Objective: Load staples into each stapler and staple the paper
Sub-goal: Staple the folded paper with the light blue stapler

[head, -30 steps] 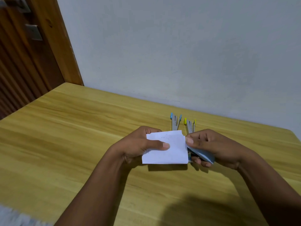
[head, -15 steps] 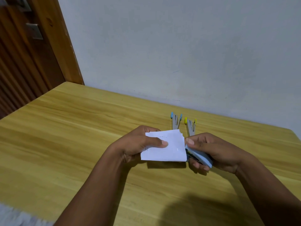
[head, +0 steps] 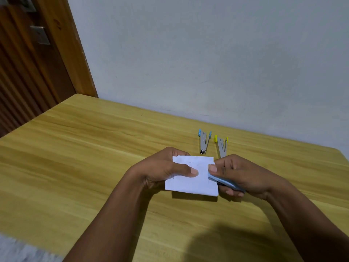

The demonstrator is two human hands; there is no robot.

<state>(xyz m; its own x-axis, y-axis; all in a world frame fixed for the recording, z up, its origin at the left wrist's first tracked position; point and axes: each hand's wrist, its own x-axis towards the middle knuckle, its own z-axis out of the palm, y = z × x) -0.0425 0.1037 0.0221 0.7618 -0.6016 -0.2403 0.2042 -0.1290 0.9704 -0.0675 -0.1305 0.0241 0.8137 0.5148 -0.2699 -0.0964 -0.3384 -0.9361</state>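
My left hand (head: 162, 170) pinches a folded white paper (head: 190, 183) just above the wooden table (head: 94, 167), thumb on top. My right hand (head: 243, 174) grips a light blue stapler (head: 225, 183) whose front end meets the paper's right edge; my thumb presses on its top. Behind the hands lie two more small staplers, both lying spread open in a V: one with blue tips (head: 204, 141) and one with yellow tips (head: 221, 146), its near end hidden by my right hand.
A grey wall rises right behind the table's far edge. A brown wooden door and frame (head: 37, 59) stand at the left. A pale fuzzy fabric (head: 17, 250) shows at the bottom left corner.
The paper and the blue stapler have shifted slightly; the stapler now sits further over the paper's right edge, with my right thumb pressing closer to the paper.
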